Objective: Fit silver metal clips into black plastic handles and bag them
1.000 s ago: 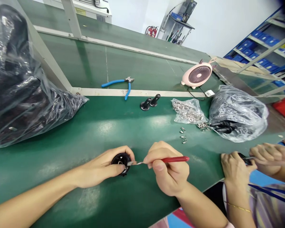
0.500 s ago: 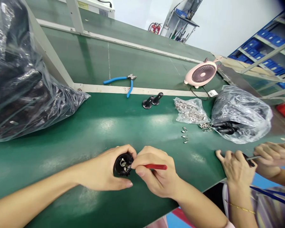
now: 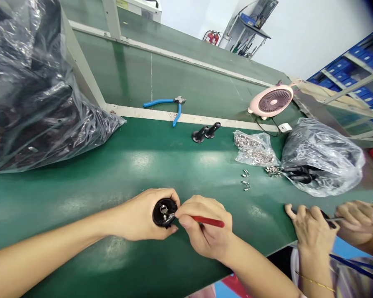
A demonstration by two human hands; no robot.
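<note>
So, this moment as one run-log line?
left hand: holds black cup | right hand: red-handled tool, tip at cup | pliers: lying beyond, unheld | fan: far right

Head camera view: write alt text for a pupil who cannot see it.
A person's left hand grips a round black part while the right hand holds a red-handled tool at its opening; beyond are blue-handled pliers and a pink fan.

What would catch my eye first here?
Probably the pink fan, bright against the green bench at the upper right. Next, the blue-handled pliers, lying open across the pale strip, and the red-handled tool in the right hand, its tip at the black round part that the left hand holds.
</note>
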